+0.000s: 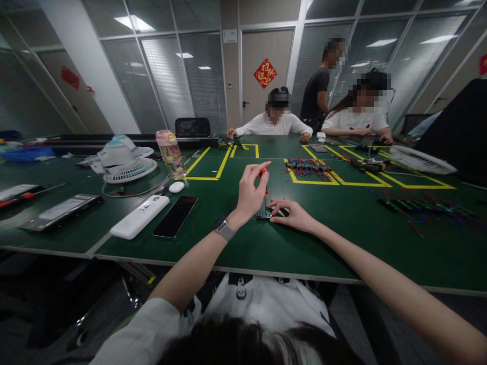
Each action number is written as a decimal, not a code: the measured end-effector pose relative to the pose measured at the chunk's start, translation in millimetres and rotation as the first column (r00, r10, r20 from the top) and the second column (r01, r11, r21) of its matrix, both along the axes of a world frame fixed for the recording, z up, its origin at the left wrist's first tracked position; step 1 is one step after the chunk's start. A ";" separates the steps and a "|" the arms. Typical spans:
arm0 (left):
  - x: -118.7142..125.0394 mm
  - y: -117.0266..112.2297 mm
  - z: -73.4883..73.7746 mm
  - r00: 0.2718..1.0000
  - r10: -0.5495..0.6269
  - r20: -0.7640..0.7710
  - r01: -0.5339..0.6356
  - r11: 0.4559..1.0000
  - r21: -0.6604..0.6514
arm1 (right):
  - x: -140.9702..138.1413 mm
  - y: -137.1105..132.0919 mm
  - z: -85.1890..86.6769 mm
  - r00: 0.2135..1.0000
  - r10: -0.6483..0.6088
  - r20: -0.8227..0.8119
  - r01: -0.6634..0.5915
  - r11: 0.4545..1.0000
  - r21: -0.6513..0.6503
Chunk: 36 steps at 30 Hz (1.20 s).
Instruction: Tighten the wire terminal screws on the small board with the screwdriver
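My left hand (pixel 251 190) is closed around the orange and black handle of a screwdriver (pixel 266 207), index finger stretched over its top. The screwdriver stands upright, its shaft pointing down at a small circuit board (pixel 262 217) lying on the green tabletop. Low beside the shaft, my right hand (pixel 291 215) pinches the right end of the board between thumb and fingers. The tip's exact contact with the board is too small to make out.
Left of my hands lie a black phone (pixel 175 217), a white power bank (pixel 140 217) and a white earbud case (pixel 176 187). A drink bottle (pixel 171 154) and white fans (pixel 129 170) stand behind. Wired boards (pixel 310 169) sit ahead right; more (pixel 429 207) lie right. People are across the table.
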<state>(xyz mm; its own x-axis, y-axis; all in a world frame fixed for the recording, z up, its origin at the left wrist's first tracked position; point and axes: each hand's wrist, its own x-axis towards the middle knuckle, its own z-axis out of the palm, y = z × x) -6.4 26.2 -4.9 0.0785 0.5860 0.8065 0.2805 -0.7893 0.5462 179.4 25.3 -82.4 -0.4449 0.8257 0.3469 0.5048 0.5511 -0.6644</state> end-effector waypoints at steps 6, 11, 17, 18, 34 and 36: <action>0.9 -0.9 0.4 0.997 -0.075 0.012 0.075 0.997 -0.008 | 0.1 -0.7 1.7 1.000 -0.003 0.022 0.004 1.000 -0.018; 1.4 -4.3 2.5 1.000 -0.025 -0.008 0.025 0.999 0.027 | -1.4 -1.3 2.1 0.999 -0.010 0.032 0.010 1.000 0.005; 0.5 3.7 2.2 0.947 -0.305 0.101 0.318 0.935 -0.156 | -1.6 -1.0 0.6 0.999 -0.017 0.043 0.017 1.000 0.010; 0.5 6.3 2.0 0.909 -0.391 0.143 0.414 0.886 -0.210 | -1.5 -1.0 0.4 0.999 -0.015 0.041 0.014 1.000 0.016; -5.4 -2.6 4.1 0.983 -0.030 -0.181 0.050 0.993 0.111 | -2.0 -1.3 0.4 0.999 -0.010 0.036 0.008 0.999 0.034; -3.4 3.1 4.3 0.974 -0.227 -0.018 0.226 0.973 -0.046 | -1.8 -1.3 0.2 0.999 -0.010 0.035 0.009 0.999 0.035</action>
<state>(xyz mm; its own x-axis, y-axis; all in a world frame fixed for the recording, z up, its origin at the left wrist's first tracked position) -9.9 29.3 -0.6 0.2313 0.5856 0.7769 0.1099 -0.8092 0.5772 177.6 24.0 -82.3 -0.4495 0.8178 0.3594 0.5329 0.5683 -0.6269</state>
